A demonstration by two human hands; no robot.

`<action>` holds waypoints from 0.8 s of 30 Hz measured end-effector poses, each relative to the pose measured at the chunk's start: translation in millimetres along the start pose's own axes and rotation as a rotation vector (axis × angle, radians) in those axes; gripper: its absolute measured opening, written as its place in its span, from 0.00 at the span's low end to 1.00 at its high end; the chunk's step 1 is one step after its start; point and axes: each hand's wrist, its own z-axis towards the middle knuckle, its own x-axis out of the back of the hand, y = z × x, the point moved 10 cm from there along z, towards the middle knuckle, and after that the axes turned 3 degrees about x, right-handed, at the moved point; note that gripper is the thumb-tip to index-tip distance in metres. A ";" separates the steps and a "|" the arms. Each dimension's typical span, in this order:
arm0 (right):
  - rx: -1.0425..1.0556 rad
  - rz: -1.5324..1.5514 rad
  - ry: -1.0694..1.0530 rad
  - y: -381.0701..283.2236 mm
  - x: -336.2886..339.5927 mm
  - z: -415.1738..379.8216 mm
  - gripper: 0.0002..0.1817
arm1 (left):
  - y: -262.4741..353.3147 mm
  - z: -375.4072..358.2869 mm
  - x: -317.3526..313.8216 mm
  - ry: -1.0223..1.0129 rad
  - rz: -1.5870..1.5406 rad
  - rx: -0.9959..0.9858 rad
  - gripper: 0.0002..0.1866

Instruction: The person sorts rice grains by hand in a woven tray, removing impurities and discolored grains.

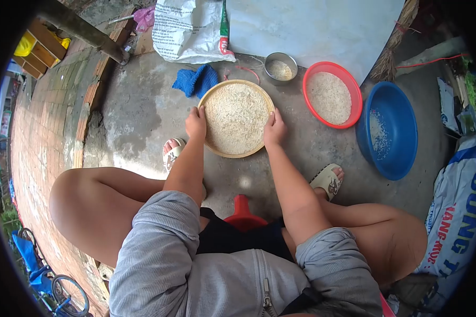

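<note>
A round woven winnowing basket (238, 155) is held out in front of me, with pale grains (237, 117) that look like rice spread over its inside. My left hand (195, 124) grips its left rim, and my right hand (274, 130) grips the right rim, fingers closed around the edge on both sides. To the right of the basket stands a red basin (360, 100) with white rice in it. Further right is a blue basin (404, 132) with a scatter of rice. A metal pot (288, 82) behind the basket holds a little grain.
A blue cloth (195, 80) lies on the concrete just behind the basket. At the back are a printed white sack (188, 31) and a pale sheet (312, 31). Another printed sack (452, 222) stands at right. I sit on a red stool (242, 211).
</note>
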 end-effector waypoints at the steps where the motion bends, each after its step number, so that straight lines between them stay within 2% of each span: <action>1: 0.035 -0.042 0.000 1.2 6.8 6.6 0.17 | 0.6 -6.0 -3.8 -0.006 -0.009 0.035 0.21; 4: 0.038 -0.082 0.034 39.8 35.4 27.6 0.17 | 30.8 -37.9 -37.5 -0.049 -0.033 0.049 0.20; 7: -0.052 -0.156 0.058 65.1 69.8 35.1 0.18 | 70.5 -59.2 -53.8 -0.107 -0.095 0.022 0.19; 10: -0.139 -0.183 0.112 57.0 67.9 22.4 0.18 | 83.0 -37.4 -44.1 -0.087 -0.039 -0.053 0.19; 11: -0.078 -0.134 0.198 43.8 59.3 14.1 0.18 | 79.9 -26.3 -32.1 -0.077 -0.059 -0.095 0.20; 12: -0.136 -0.129 0.125 36.6 41.3 7.5 0.18 | 65.1 -14.2 -22.5 -0.087 -0.047 -0.067 0.20; 13: -0.078 -0.080 0.119 22.3 23.8 0.5 0.18 | 44.8 2.0 -17.1 -0.066 -0.042 -0.098 0.20; 15: -0.118 -0.037 0.013 -6.6 -4.4 -12.4 0.18 | 8.3 17.4 5.7 -0.032 -0.047 -0.065 0.21; 18: -0.078 0.001 -0.037 -20.5 -11.3 -2.3 0.17 | -4.0 12.3 15.4 0.009 -0.096 -0.019 0.19; 22: -0.004 0.013 0.066 41.8 36.2 33.5 0.17 | 50.0 -31.5 -33.2 -0.029 -0.152 -0.072 0.15; 24: -0.023 -0.107 0.147 74.0 69.3 41.9 0.17 | 77.6 -56.6 -54.6 -0.064 -0.142 -0.041 0.16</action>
